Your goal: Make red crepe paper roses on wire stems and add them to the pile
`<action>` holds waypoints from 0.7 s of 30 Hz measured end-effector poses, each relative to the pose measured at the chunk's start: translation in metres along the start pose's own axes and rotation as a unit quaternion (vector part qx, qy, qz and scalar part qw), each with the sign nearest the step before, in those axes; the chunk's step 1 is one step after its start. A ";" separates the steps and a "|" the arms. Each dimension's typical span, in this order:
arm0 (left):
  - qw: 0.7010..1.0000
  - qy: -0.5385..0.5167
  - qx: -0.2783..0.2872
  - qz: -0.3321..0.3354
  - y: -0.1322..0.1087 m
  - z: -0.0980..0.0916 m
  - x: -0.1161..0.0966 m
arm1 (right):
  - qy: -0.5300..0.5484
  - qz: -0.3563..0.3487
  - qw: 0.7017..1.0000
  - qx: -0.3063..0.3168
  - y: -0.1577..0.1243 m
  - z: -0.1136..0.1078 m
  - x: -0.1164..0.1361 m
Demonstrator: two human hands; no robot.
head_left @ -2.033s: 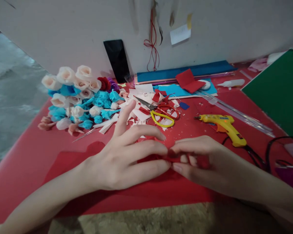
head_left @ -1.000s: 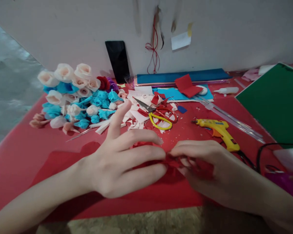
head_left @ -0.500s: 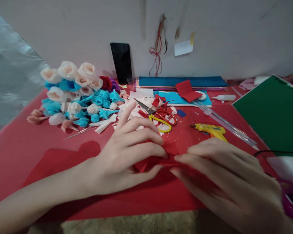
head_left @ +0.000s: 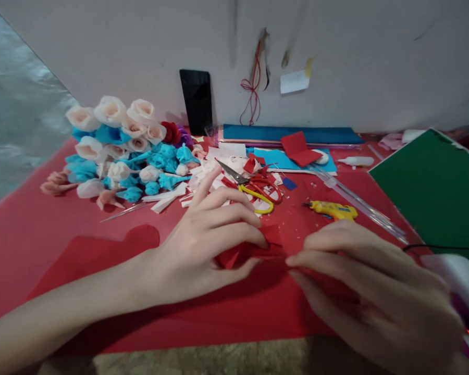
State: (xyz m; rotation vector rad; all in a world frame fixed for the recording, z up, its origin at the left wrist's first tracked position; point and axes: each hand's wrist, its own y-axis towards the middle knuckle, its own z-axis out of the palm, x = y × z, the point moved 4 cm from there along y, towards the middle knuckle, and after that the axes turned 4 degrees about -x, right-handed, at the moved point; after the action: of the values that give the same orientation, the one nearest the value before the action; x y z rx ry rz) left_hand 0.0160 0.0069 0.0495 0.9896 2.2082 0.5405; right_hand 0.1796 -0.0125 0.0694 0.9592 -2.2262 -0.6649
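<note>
My left hand (head_left: 203,245) is closed on a piece of red crepe paper (head_left: 234,255), thumb below and fingers bent over it, with the index finger or another finger raised. The fingertips of my right hand (head_left: 367,286) are pinched at the right end of the same red paper, thumb against forefinger. Part of the paper is hidden behind the fingers and blends with the red tabletop (head_left: 203,328). Beneath my left forearm lies a larger red sheet (head_left: 101,255). Scissors (head_left: 258,198) with yellow and red handles rest just beyond my left hand.
Handmade paper flowers (head_left: 121,146) are heaped at the left. A yellow glue gun (head_left: 332,209) lies beyond my right hand, near clear sticks (head_left: 367,203). A green board (head_left: 433,192) sits at the right. A black phone (head_left: 196,101) leans on the wall, behind paper scraps (head_left: 214,177).
My right hand has moved slightly right, away from my left hand, still pinching the red paper's end. My left hand stays nearly in place. The view has shifted a little.
</note>
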 end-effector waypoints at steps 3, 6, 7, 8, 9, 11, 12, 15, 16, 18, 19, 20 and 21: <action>1.000 -0.014 -0.008 -0.003 -0.001 0.001 -0.001 | -0.013 -0.029 0.999 0.015 -0.003 0.007 0.003; 1.000 -0.016 -0.011 -0.005 -0.001 0.001 -0.003 | -0.030 -0.049 0.998 0.016 -0.006 0.012 0.005; 1.000 -0.015 -0.012 -0.004 -0.001 0.001 -0.003 | -0.031 -0.047 0.998 0.014 -0.007 0.013 0.004; 1.000 -0.014 -0.011 -0.002 -0.002 0.002 -0.003 | -0.031 -0.045 0.998 0.011 -0.007 0.013 0.004; 1.000 -0.011 -0.010 -0.002 -0.002 0.002 -0.003 | -0.029 -0.042 0.999 0.007 -0.007 0.013 0.003; 1.000 -0.009 -0.010 -0.001 -0.003 0.002 -0.003 | -0.031 -0.037 0.999 0.002 -0.007 0.012 0.002; 1.000 -0.010 -0.010 -0.001 -0.003 0.002 -0.003 | -0.033 -0.039 0.999 0.000 -0.007 0.012 0.002; 1.000 -0.015 -0.010 0.003 -0.003 0.002 -0.004 | -0.044 -0.042 0.998 0.006 -0.008 0.013 0.002; 1.000 -0.015 -0.010 0.005 -0.003 0.002 -0.004 | -0.046 -0.044 0.998 0.009 -0.008 0.013 0.002; 1.000 -0.013 -0.009 0.006 -0.003 0.003 -0.004 | -0.044 -0.047 0.998 0.013 -0.008 0.015 0.003; 1.000 -0.012 -0.010 0.007 -0.003 0.004 -0.004 | -0.040 -0.045 0.998 0.014 -0.008 0.016 0.003; 1.000 -0.012 -0.010 0.008 -0.003 0.004 -0.004 | -0.031 -0.041 0.999 0.014 -0.008 0.017 0.003; 1.000 -0.011 -0.011 0.010 -0.003 0.004 -0.004 | -0.021 -0.033 0.999 0.016 -0.008 0.017 0.002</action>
State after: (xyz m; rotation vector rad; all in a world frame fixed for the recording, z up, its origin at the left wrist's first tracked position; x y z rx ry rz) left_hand 0.0191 0.0019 0.0463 1.0014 2.1703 0.5598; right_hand 0.1695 -0.0154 0.0533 1.0481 -2.2554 -0.6880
